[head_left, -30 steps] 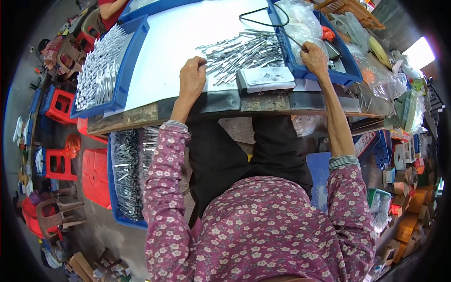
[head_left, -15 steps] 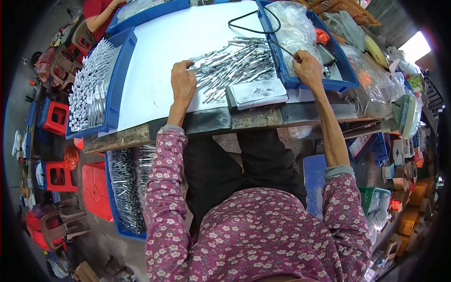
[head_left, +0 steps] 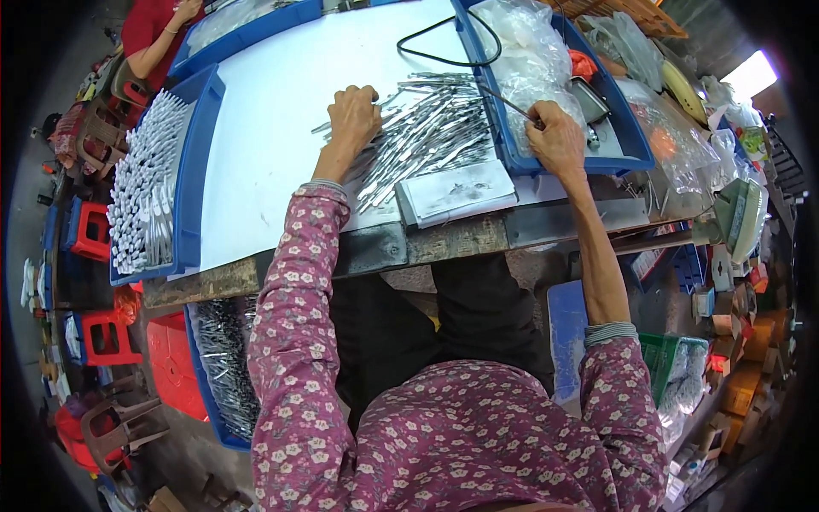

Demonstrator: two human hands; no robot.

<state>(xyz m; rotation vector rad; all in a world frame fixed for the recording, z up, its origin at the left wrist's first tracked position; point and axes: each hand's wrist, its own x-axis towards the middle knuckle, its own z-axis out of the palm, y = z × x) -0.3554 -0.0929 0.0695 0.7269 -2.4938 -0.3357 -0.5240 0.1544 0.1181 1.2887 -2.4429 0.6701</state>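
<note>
My left hand [head_left: 352,124] is at the left edge of a loose pile of slim silvery metal pieces [head_left: 431,128]. Its fingers curl closed; what they grip is hidden, though a thin piece pokes out on the hand's left side. In my right hand [head_left: 559,141], over the near part of the right blue tray, is a thin dark rod [head_left: 505,101] pinched between the fingers, its far end reaching up and left toward the pile. Just nearer than the pile lies a stack of white sheets [head_left: 456,192] with dark smudges.
A white sheet [head_left: 273,136] covers the worktop. On the left, a blue tray [head_left: 194,179] is full of thin white-tipped pieces. The right blue tray [head_left: 636,128] holds clear plastic bags [head_left: 529,60] and a black cord loop [head_left: 401,47] hangs over its edge. A co-worker's arm [head_left: 153,51] shows far left.
My left hand has moved right and farther over the pile's left edge. The right hand keeps the rod at nearly the same place. The whole view has shifted slightly.
</note>
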